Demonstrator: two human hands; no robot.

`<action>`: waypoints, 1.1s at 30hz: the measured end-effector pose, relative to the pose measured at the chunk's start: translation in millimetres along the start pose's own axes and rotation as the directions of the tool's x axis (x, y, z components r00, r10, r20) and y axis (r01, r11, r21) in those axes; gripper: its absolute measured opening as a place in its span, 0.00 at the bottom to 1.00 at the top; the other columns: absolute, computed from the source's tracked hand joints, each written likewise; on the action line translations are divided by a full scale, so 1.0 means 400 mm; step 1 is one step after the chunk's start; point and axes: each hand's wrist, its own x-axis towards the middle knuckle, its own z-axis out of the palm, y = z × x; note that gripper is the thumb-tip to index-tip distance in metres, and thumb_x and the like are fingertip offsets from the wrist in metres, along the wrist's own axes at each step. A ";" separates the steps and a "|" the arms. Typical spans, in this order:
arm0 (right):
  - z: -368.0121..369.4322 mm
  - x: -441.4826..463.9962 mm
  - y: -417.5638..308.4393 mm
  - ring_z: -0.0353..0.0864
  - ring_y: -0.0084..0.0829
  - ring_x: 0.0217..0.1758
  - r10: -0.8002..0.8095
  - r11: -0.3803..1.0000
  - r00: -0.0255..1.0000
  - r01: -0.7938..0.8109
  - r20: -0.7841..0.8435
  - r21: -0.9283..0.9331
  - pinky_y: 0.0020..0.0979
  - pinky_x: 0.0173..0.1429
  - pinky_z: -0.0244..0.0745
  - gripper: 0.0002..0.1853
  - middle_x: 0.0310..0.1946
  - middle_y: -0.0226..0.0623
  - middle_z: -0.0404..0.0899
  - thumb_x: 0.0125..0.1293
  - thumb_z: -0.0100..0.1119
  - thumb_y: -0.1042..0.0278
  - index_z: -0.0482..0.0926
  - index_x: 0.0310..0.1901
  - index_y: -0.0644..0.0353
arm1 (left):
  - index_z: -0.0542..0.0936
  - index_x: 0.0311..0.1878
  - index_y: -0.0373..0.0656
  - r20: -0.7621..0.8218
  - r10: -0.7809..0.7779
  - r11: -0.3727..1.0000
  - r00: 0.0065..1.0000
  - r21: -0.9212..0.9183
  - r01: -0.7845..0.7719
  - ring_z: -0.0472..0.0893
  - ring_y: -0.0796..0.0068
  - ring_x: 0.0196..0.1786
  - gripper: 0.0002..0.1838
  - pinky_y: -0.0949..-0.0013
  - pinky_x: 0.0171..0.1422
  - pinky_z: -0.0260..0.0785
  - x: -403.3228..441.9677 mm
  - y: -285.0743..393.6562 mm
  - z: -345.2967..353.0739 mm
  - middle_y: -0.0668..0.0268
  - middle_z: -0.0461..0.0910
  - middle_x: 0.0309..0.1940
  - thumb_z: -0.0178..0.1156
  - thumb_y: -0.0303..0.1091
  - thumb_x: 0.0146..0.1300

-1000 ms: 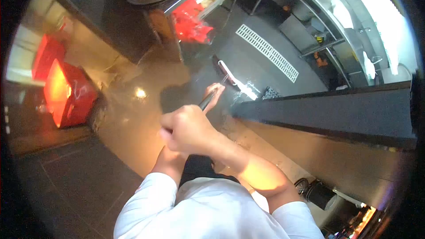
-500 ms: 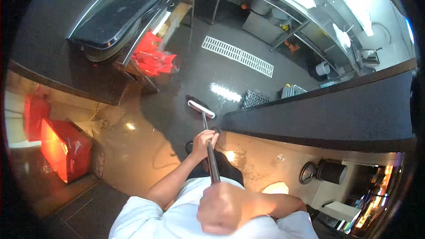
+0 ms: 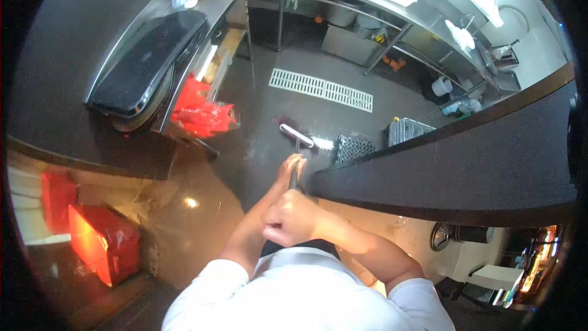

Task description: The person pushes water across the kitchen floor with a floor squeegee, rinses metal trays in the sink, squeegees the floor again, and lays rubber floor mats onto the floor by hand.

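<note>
A push broom (image 3: pixel 297 135) with a white head and dark bristles rests on the wet grey floor ahead of me. My left hand (image 3: pixel 291 170) is wrapped round the lower part of its dark handle. Nearer my body, my right hand (image 3: pixel 290 217) is closed over the handle's top end, thumb folded across. Both arms reach forward. The broom head lies between the red plastic bag on the left and a dark perforated crate (image 3: pixel 354 149) on the right.
A white floor drain grate (image 3: pixel 321 89) lies beyond the broom. Steel sink counters stand behind it. A dark partition (image 3: pixel 453 153) edges the right side. On the left are a counter with a black lid (image 3: pixel 147 64), a red plastic bag (image 3: pixel 202 113) and a red box (image 3: pixel 107 242).
Both my hands have pushed forward, away from my body, and the broom head has slid ahead, closer to the drain grate. My view has shifted slightly.
</note>
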 end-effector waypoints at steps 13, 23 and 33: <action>-0.270 0.165 -0.227 0.69 0.36 0.15 -0.405 0.846 0.873 0.471 -0.273 0.251 0.37 0.22 0.62 0.17 0.14 0.32 0.67 0.56 0.65 0.79 0.67 0.17 0.58 | 0.73 0.22 0.38 -0.101 0.290 0.957 0.952 0.054 -0.286 0.75 0.52 0.26 0.19 0.55 0.35 0.69 0.129 0.399 -0.213 0.56 0.73 0.21 0.72 0.34 0.61; -0.313 0.163 0.175 0.63 0.21 0.17 0.327 0.714 0.882 0.003 -0.338 0.700 0.29 0.23 0.57 0.14 0.14 0.30 0.67 0.55 0.55 0.81 0.65 0.16 0.65 | 0.77 0.21 0.37 -0.119 -0.284 0.895 0.951 0.323 0.308 0.75 0.42 0.24 0.22 0.50 0.31 0.65 -0.095 0.171 -0.371 0.45 0.75 0.21 0.64 0.41 0.68; -0.432 0.291 0.257 0.53 0.27 0.11 0.256 0.952 0.833 -0.131 -0.490 0.275 0.32 0.20 0.48 0.16 0.10 0.34 0.54 0.45 0.54 0.84 0.55 0.14 0.62 | 0.75 0.25 0.33 0.065 -0.032 0.996 0.997 0.090 0.026 0.70 0.53 0.21 0.23 0.53 0.31 0.64 0.317 0.044 -0.213 0.47 0.74 0.21 0.60 0.41 0.73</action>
